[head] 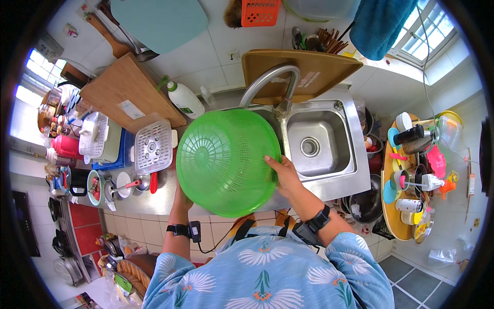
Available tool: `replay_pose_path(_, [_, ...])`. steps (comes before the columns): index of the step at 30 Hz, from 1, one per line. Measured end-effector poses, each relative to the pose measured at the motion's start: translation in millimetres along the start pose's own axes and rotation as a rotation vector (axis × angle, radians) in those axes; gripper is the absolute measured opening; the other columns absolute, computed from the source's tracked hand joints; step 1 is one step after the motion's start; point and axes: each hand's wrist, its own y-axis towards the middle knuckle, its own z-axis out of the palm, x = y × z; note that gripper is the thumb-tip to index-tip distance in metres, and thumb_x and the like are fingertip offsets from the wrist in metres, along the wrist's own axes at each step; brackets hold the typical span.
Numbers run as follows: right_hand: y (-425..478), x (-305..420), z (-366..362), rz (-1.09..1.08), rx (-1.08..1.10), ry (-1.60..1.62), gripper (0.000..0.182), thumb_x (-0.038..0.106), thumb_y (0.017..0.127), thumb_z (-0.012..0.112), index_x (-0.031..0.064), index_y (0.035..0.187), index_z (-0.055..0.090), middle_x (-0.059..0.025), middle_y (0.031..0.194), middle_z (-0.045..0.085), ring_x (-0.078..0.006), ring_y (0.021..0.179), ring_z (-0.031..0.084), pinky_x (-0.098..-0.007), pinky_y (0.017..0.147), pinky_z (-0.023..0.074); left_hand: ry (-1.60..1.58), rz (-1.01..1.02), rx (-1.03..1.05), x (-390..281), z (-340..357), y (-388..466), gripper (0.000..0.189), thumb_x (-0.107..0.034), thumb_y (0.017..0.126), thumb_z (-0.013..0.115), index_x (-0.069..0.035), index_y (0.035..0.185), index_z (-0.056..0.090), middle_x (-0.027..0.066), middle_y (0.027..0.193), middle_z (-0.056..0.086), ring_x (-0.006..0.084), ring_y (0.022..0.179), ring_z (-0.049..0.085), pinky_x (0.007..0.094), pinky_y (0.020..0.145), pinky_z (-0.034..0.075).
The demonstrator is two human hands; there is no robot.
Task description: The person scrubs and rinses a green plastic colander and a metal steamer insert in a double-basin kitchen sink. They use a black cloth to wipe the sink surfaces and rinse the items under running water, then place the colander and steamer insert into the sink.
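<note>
A large green plastic colander [231,158] is held over the left part of the steel sink unit, its rounded perforated side facing the camera. My right hand [285,174] grips its right rim, with the thumb on the outside. At its lower left edge is my left hand [184,197], mostly hidden behind the colander, fingers out of sight. To the right lies a stainless steel sink basin [318,141] with its round drain showing. The curved steel faucet [270,79] rises behind the colander. What lies beneath the colander is hidden.
A brown tray [324,73] leans behind the faucet. At the left stand a wooden cutting board [127,92], a white pump bottle [186,99] and a white plastic drain rack [153,146]. Further left are bowls and a red-handled ladle [129,185]. A crowded round wooden table [389,216] stands at the right.
</note>
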Motion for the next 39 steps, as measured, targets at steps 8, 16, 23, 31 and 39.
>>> replay_pose_path(8, [0, -7, 35, -0.137, 0.016, -0.017, 0.031, 0.02, 0.085, 0.065, 0.0024, 0.106, 0.05, -0.0056, 0.099, 0.06, -0.0149, 0.087, 0.058, -0.029, 0.075, 0.0489, -0.087, -0.102, 0.006, -4, 12, -15, 0.068, -0.059, 0.087, 0.042, -0.011, 0.135, 0.035, 0.0063, 0.131, 0.046, 0.0216, 0.115, 0.049, 0.0404, 0.088, 0.046])
replay_pose_path(16, [-11, -3, 64, -0.259, 0.09, -0.297, 0.035, 0.02, 0.084, 0.066, 0.0004, 0.107, 0.049, -0.0061, 0.099, 0.058, -0.0132, 0.089, 0.056, -0.0277, 0.078, 0.0469, -0.234, -0.104, 0.1, 30, -1, -14, 0.049, -0.04, 0.09, 0.047, -0.007, 0.126, 0.046, 0.0078, 0.121, 0.055, 0.0224, 0.104, 0.056, 0.0412, 0.087, 0.048])
replay_pose_path(23, [-30, 20, 86, -0.468, 0.297, -0.48, 0.044, 0.024, 0.082, 0.067, -0.0023, 0.113, 0.048, -0.0082, 0.1, 0.059, -0.014, 0.091, 0.055, -0.0287, 0.081, 0.0457, -0.252, -0.125, 0.175, 38, 4, -11, 0.047, -0.038, 0.09, 0.048, -0.006, 0.125, 0.048, 0.0089, 0.119, 0.057, 0.0219, 0.101, 0.058, 0.0405, 0.085, 0.049])
replay_pose_path(31, [-53, 42, 89, -0.469, 0.592, -1.085, 0.04, 0.025, 0.076, 0.07, 0.0031, 0.104, 0.05, -0.0135, 0.092, 0.059, -0.0227, 0.088, 0.058, -0.0336, 0.078, 0.0451, -0.119, -0.274, 0.276, 24, 15, -10, 0.054, -0.046, 0.087, 0.051, -0.007, 0.125, 0.048, 0.0081, 0.121, 0.055, 0.0215, 0.104, 0.056, 0.0379, 0.086, 0.048])
replay_pose_path(39, [-65, 22, 61, -0.729, 0.781, -1.444, 0.026, 0.018, 0.08, 0.062, 0.0074, 0.101, 0.051, -0.0117, 0.087, 0.056, -0.0355, 0.079, 0.055, -0.0429, 0.064, 0.0437, 0.008, -0.206, 0.303, 40, -33, 24, 0.048, -0.039, 0.088, 0.053, -0.008, 0.124, 0.048, 0.0071, 0.12, 0.054, 0.0198, 0.103, 0.055, 0.0363, 0.087, 0.048])
